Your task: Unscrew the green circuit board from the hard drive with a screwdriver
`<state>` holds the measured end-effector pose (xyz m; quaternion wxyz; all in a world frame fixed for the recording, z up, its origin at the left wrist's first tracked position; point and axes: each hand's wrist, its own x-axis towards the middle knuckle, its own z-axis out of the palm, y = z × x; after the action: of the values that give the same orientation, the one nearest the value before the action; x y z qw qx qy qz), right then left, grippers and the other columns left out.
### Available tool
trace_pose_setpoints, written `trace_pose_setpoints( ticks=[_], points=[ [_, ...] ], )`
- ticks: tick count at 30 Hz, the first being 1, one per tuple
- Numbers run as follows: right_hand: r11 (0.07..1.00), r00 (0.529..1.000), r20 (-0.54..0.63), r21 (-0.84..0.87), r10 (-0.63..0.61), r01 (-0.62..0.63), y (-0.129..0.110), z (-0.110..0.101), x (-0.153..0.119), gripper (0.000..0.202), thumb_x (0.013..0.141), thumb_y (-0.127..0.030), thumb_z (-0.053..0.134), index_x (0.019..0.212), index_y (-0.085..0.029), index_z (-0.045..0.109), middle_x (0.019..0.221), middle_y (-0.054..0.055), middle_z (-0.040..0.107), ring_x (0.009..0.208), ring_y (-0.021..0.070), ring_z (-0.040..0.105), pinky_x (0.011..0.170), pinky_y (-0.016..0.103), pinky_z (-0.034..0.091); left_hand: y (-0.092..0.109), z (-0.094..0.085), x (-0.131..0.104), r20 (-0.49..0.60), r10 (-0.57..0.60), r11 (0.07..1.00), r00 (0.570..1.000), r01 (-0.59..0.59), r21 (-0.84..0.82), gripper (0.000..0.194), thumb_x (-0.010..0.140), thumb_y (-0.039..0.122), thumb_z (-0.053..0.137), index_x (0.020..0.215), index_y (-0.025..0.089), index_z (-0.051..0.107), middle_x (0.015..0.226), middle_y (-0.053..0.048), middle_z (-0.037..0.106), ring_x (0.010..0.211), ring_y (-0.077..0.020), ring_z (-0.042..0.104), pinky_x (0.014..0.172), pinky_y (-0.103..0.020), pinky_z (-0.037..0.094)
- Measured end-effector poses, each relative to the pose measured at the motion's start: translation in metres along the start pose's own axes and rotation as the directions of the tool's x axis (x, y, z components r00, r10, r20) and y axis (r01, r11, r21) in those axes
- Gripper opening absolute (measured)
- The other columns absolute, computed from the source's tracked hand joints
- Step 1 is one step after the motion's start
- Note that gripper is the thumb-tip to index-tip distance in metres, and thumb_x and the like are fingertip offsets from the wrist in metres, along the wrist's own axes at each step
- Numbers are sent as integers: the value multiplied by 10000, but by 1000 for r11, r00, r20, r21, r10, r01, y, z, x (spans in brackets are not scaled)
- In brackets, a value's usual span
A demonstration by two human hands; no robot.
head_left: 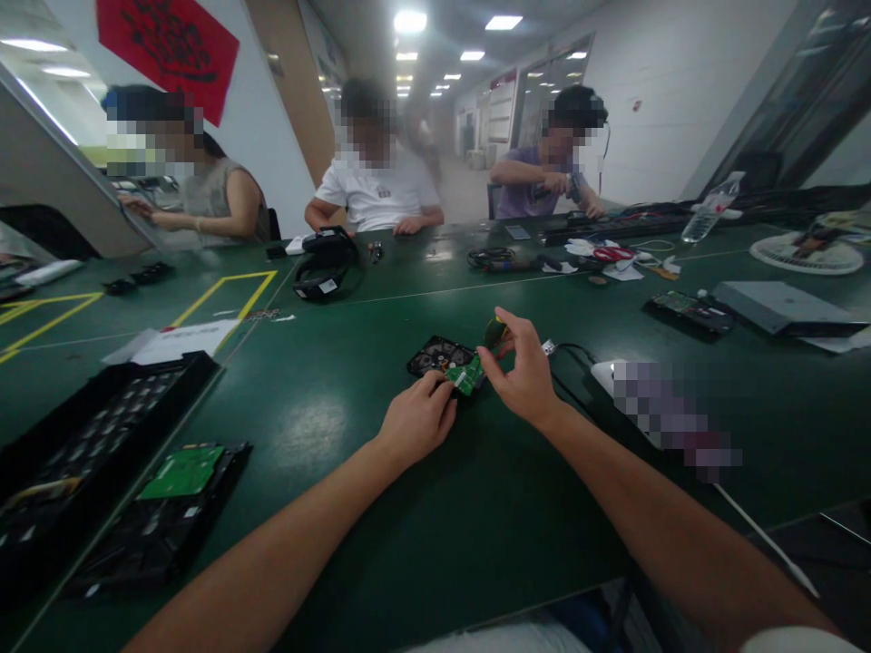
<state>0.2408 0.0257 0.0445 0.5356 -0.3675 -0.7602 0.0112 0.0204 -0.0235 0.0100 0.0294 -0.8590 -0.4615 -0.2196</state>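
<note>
A black hard drive point(439, 352) with a green circuit board point(465, 375) on its near right part lies at the middle of the green table. My left hand point(420, 419) is closed on the near edge of the drive, its fingertips at the board. My right hand point(521, 367) pinches a screwdriver with a dark and yellow handle point(497, 333) just above the right side of the drive. The screwdriver's tip cannot be made out.
Another drive point(156, 508) and a long black tray point(102, 435) lie at the left. At the right are a power strip point(640, 408), a third drive point(689, 313) and a grey metal box point(789, 307). Three people sit across the table.
</note>
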Motion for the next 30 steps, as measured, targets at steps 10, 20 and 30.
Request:
trace_pose_setpoints(
  ticks=[10, 20, 30],
  points=[
    [1000, 1000, 9, 5, -4, 4, 0, 0, 0, 639, 973, -288, 644, 1551, -338, 376, 1296, 107, 590, 917, 233, 654, 788, 458, 647, -5, 3, -1, 1, 37, 999, 999, -37, -11, 317, 1046, 307, 505, 1328, 198, 602, 1475, -156, 564, 1299, -296, 626, 1053, -464, 590],
    [1000, 1000, 6, 7, -7, 7, -1, -2, 1, 658, 968, -263, 649, 1560, -341, 374, 1301, 107, 583, 914, 231, 657, 787, 454, 644, -1, 1, 0, 31, 43, 999, 999, -43, 18, 348, 1056, 299, 470, 1367, 186, 577, 1435, -167, 591, 1284, -297, 627, 1026, -462, 594],
    [998, 1000, 27, 57, 10, -11, 3, 2, -2, 687, 973, -230, 599, 1600, -333, 335, 1432, 126, 565, 1142, 284, 662, 885, 494, 665, 4, 2, -2, 27, 38, 997, 999, -39, 66, 336, 1065, 300, 458, 1338, 207, 629, 1436, -180, 605, 1195, -301, 669, 1004, -500, 597]
  ],
)
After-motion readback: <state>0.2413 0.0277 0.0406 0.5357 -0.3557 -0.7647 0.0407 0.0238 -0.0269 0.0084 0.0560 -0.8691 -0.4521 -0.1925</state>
